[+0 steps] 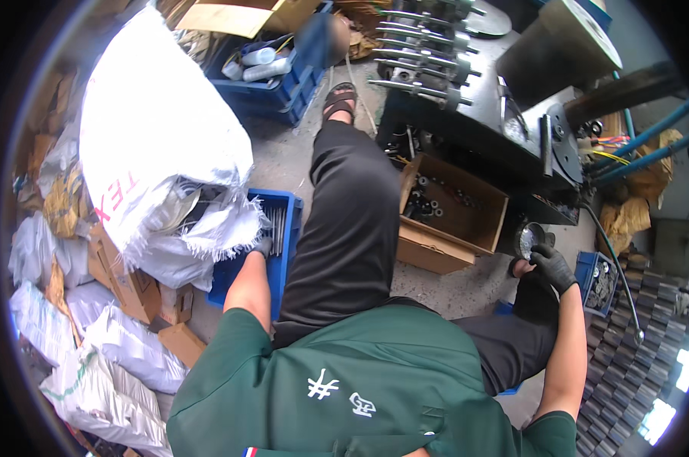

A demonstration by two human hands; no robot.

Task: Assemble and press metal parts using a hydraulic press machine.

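- Nearest is the person's green shirt (375, 365), with black trousers (352, 221) reaching away from it, the legs spread wide.
- On the right, the right hand (554, 268) (in a dark glove) is stretched out past the knee, its fingers bent toward the near edge of a round metal dish (528, 238). The dish lies just beyond the fingertips, slightly to their left, and holds something clear and shiny; whether the fingers grip anything, I cannot tell.
- Just right of that hand stands a small blue bin (586, 268) of metal rings (602, 283).
- On the left, the left hand (263, 247) (gloved in grey) reaches into a blue tray (282, 274). Slim metal rods (277, 228) lie in the tray just right of the hand and a little farther off; the fingers are too hidden to tell whether they grasp one or are loose.
- Between the legs, a cardboard box (434, 247) holds small dark and pale round parts (428, 202).
- Left of the tray bulges a big white woven sack (165, 114), its frayed mouth hanging over the tray's left side.
- Farther away, on the left, a blue crate (291, 99) holds white bottles (266, 67).
- Farthest, on the right, are a row of metal shafts (424, 53) and a large grey cylinder (554, 57) (tilted, by the look of it).
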